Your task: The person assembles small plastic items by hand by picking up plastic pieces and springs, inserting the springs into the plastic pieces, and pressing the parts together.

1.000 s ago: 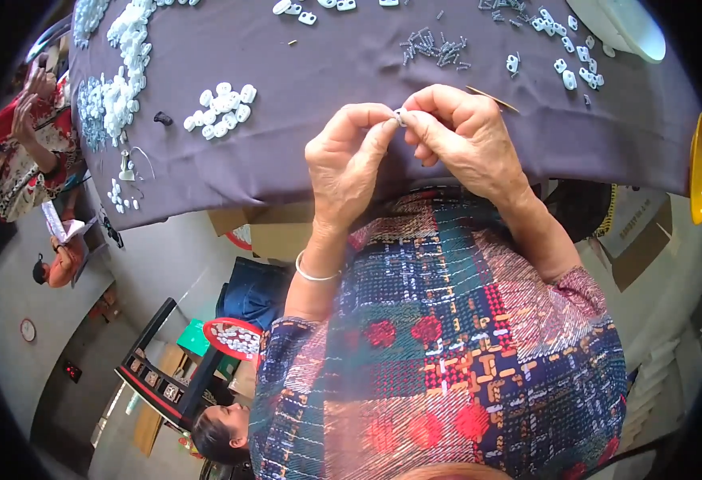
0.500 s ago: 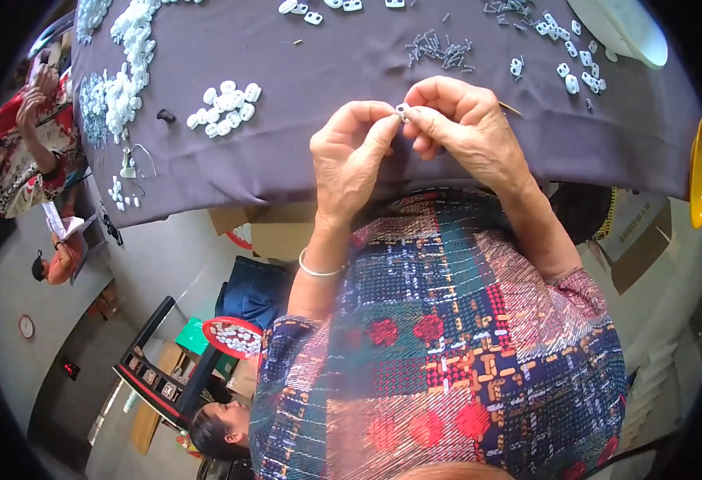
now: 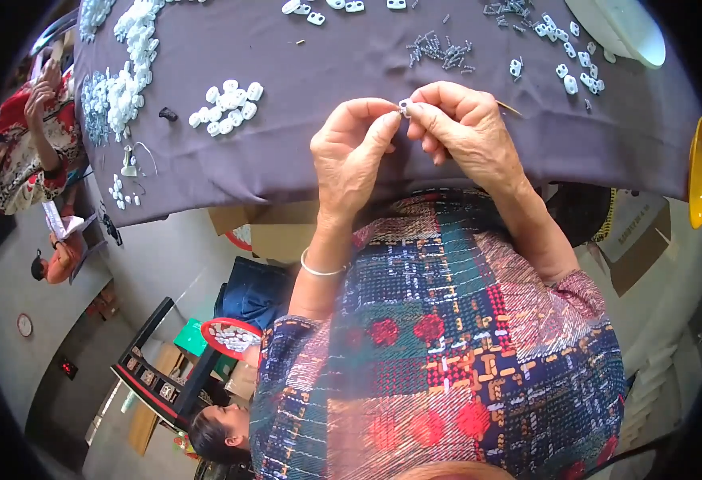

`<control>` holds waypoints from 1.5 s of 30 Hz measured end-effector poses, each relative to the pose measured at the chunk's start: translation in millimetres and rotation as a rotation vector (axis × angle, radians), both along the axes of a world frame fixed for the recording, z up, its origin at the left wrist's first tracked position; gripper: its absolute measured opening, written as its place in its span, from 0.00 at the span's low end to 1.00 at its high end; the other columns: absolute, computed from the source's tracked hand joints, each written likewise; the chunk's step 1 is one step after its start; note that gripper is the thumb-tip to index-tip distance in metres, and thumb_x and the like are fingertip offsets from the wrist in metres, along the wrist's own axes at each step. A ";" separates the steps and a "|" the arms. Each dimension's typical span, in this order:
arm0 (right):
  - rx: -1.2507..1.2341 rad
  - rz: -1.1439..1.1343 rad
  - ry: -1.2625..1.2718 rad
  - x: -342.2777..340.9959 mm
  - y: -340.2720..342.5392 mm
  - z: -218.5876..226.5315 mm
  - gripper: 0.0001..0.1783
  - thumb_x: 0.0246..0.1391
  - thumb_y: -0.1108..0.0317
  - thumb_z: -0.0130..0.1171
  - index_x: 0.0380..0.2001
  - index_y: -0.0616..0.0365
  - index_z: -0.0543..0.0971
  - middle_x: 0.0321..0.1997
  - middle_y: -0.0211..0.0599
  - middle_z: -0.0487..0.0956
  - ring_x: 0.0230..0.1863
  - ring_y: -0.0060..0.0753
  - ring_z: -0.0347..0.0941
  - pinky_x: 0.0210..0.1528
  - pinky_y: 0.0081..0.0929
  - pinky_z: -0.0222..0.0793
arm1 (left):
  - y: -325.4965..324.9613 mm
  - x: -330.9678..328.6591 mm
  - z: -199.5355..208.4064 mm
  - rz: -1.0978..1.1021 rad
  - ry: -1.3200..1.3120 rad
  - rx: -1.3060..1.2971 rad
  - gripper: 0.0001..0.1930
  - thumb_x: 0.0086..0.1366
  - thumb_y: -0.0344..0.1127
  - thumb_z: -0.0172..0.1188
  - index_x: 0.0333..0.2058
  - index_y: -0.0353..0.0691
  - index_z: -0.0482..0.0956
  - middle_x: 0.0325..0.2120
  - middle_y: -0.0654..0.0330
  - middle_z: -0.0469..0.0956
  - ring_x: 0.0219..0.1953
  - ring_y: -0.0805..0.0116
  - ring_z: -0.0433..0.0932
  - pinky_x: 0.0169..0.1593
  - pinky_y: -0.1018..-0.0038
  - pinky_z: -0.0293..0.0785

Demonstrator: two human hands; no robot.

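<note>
Just above the table's near edge, my left hand [image 3: 349,160] and my right hand [image 3: 473,132] meet fingertip to fingertip. Between them is a small white plastic cord lock [image 3: 405,105] with a dark hole, pinched by the thumb and forefinger of each hand. Fingertips cover part of it. Past my right hand's knuckles juts the end of a thin brown stick [image 3: 509,107]; whether it is held or lies on the cloth I cannot tell. Beyond my hands lies a pile of tiny grey metal springs [image 3: 439,51]. A lone white piece with holes [image 3: 516,68] lies to their right.
Dark cloth covers the table [image 3: 279,152]. A heap of white oval pieces [image 3: 227,106] lies left, with a larger heap [image 3: 131,80] farther left. Back right are scattered white pieces [image 3: 583,64] and a pale basin [image 3: 627,32]. A yellow dish [image 3: 701,176] is at the right edge.
Both hands stay together, with the right hand's fingers shifted slightly. The cord lock has turned a little, and its hole shows more plainly. The piles look the same.
</note>
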State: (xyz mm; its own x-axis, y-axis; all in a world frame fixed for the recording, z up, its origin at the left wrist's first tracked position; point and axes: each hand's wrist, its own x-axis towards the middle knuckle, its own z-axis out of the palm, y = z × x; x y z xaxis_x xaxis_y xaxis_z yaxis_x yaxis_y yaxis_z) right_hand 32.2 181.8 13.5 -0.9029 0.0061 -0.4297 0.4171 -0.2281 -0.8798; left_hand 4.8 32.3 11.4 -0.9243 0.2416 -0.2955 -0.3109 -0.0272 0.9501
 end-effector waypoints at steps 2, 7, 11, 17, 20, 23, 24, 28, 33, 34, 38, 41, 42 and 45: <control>-0.026 -0.013 -0.012 -0.3 1.1 -0.2 0.10 0.55 0.66 0.54 0.34 0.63 0.75 0.22 0.27 0.75 0.19 0.10 0.67 0.17 0.08 0.63 | -0.1 -0.2 0.5 0.025 -0.010 0.038 0.08 0.58 0.27 0.58 0.35 0.30 0.75 0.30 0.59 0.77 0.28 0.76 0.74 0.29 0.84 0.70; -0.041 -0.035 -0.023 0.6 2.0 1.0 0.10 0.55 0.66 0.54 0.34 0.63 0.75 0.21 0.28 0.75 0.18 0.10 0.66 0.17 0.09 0.63 | -4.7 -4.9 3.8 -0.030 -0.109 0.023 0.09 0.59 0.29 0.57 0.36 0.30 0.75 0.28 0.59 0.78 0.27 0.77 0.75 0.26 0.84 0.71; -0.050 -0.022 -0.011 -0.2 2.5 -1.4 0.10 0.54 0.66 0.54 0.34 0.63 0.75 0.21 0.28 0.75 0.18 0.10 0.67 0.17 0.09 0.64 | -4.0 -7.5 8.4 -0.107 -0.159 -0.050 0.08 0.59 0.30 0.57 0.35 0.31 0.76 0.26 0.58 0.78 0.25 0.75 0.76 0.26 0.84 0.70; -0.025 -0.015 -0.008 -1.8 2.1 -0.4 0.10 0.55 0.66 0.53 0.33 0.64 0.75 0.22 0.27 0.75 0.19 0.10 0.66 0.18 0.09 0.64 | -1.0 -8.8 6.6 -0.110 -0.135 -0.054 0.07 0.59 0.29 0.57 0.34 0.31 0.77 0.25 0.58 0.78 0.24 0.75 0.76 0.25 0.85 0.69; 0.012 0.017 0.016 -5.5 3.2 1.5 0.09 0.55 0.67 0.53 0.33 0.63 0.75 0.22 0.27 0.74 0.19 0.10 0.66 0.18 0.09 0.64 | 0.3 -9.5 6.7 -0.094 -0.091 -0.067 0.07 0.59 0.29 0.57 0.33 0.31 0.77 0.24 0.60 0.78 0.24 0.77 0.75 0.24 0.85 0.69; -0.003 -0.010 -0.037 -2.6 0.1 -0.2 0.08 0.55 0.68 0.52 0.32 0.63 0.75 0.21 0.27 0.74 0.18 0.10 0.66 0.17 0.09 0.64 | 1.0 -4.3 0.6 -0.065 -0.038 -0.110 0.06 0.58 0.30 0.58 0.32 0.33 0.79 0.21 0.64 0.77 0.23 0.82 0.73 0.23 0.88 0.68; 0.015 0.007 -0.045 -1.6 0.2 1.0 0.08 0.55 0.68 0.52 0.31 0.63 0.75 0.21 0.27 0.74 0.18 0.09 0.66 0.18 0.09 0.64 | 1.0 -2.2 0.8 -0.059 -0.023 -0.105 0.06 0.58 0.30 0.58 0.32 0.34 0.79 0.21 0.65 0.77 0.23 0.83 0.73 0.23 0.88 0.67; -0.007 0.032 -0.015 -1.1 1.3 0.9 0.08 0.55 0.68 0.52 0.32 0.62 0.75 0.21 0.26 0.74 0.18 0.09 0.66 0.18 0.09 0.64 | -1.0 -1.2 1.4 -0.072 -0.041 -0.074 0.06 0.58 0.30 0.58 0.32 0.35 0.79 0.22 0.66 0.77 0.23 0.83 0.73 0.23 0.88 0.67; -0.025 0.032 -0.054 -0.7 0.1 0.5 0.07 0.55 0.68 0.52 0.32 0.61 0.75 0.21 0.26 0.74 0.18 0.09 0.66 0.17 0.08 0.64 | -2.9 -0.6 -1.6 -0.081 -0.055 -0.057 0.06 0.59 0.30 0.57 0.32 0.34 0.79 0.21 0.65 0.77 0.23 0.83 0.72 0.23 0.88 0.68; -0.024 0.037 -0.047 -1.3 0.7 1.3 0.07 0.55 0.68 0.52 0.32 0.61 0.75 0.21 0.26 0.74 0.18 0.09 0.66 0.17 0.08 0.64 | -2.5 -0.7 -1.1 -0.084 -0.050 -0.055 0.06 0.59 0.30 0.57 0.32 0.34 0.79 0.21 0.65 0.77 0.23 0.83 0.72 0.23 0.88 0.68; -0.041 0.008 -0.051 -2.8 0.7 3.0 0.07 0.55 0.68 0.53 0.32 0.61 0.75 0.21 0.26 0.75 0.17 0.09 0.66 0.16 0.09 0.64 | -2.3 -2.4 2.1 -0.090 -0.071 -0.069 0.07 0.58 0.29 0.58 0.33 0.33 0.78 0.23 0.63 0.77 0.24 0.81 0.73 0.24 0.85 0.69; -0.066 -0.016 -0.045 -3.3 2.1 3.5 0.07 0.54 0.68 0.53 0.31 0.61 0.75 0.21 0.26 0.75 0.17 0.09 0.66 0.16 0.09 0.65 | -2.1 -3.3 5.4 -0.079 -0.082 -0.041 0.08 0.57 0.29 0.58 0.36 0.32 0.77 0.26 0.62 0.78 0.25 0.80 0.74 0.24 0.85 0.69; -0.071 -0.027 -0.036 -3.5 2.5 3.6 0.07 0.54 0.68 0.53 0.31 0.61 0.75 0.21 0.26 0.75 0.17 0.10 0.66 0.16 0.10 0.65 | -2.7 -4.4 7.1 -0.077 -0.079 -0.042 0.08 0.57 0.29 0.58 0.36 0.32 0.77 0.26 0.62 0.78 0.25 0.80 0.74 0.24 0.85 0.69; -0.075 -0.038 -0.058 -4.0 3.0 3.8 0.07 0.54 0.68 0.53 0.31 0.61 0.75 0.20 0.26 0.75 0.16 0.10 0.66 0.16 0.10 0.65 | -4.1 -13.2 17.1 -0.022 -0.025 -0.068 0.11 0.56 0.27 0.60 0.38 0.32 0.74 0.30 0.61 0.77 0.28 0.79 0.74 0.29 0.84 0.72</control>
State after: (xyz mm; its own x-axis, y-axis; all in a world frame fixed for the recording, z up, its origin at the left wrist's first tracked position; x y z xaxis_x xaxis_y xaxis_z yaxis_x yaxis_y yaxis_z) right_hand 28.2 184.8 17.4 -0.8763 0.0060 -0.4817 0.4566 -0.3089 -0.8343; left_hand -8.3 28.1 28.5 -0.9112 0.2399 -0.3348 -0.3342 0.0444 0.9415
